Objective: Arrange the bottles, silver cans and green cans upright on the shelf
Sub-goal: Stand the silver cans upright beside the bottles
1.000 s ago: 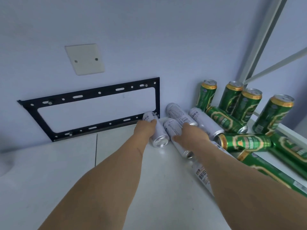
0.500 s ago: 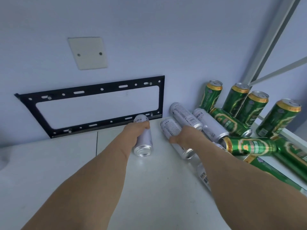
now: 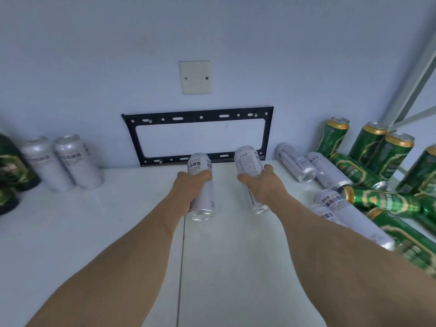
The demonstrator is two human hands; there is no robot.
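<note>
Gripping one silver can apiece, both hands are held out over the white shelf. The left hand is wrapped around a silver can at mid-body; its long axis runs away from the wrist toward the wall, the printed top end far and the bare base near. The right hand is curled round a second silver can lying much the same way, its far end tipped slightly leftward. Both cans appear to be carried clear of the surface, though contact cannot be ruled out.

Well to the left of the left hand, two upright silver cans are stood side by side against the wall, with dark green bottles just beyond them. That row is judged the likely destination, and the left hand is the nearer to it. Each held can would need its base swung down before being set.

To the right of the right hand, more silver cans are left lying, mixed with fallen green cans; upright green cans are stood behind those. Much of the task is judged undone.
</note>
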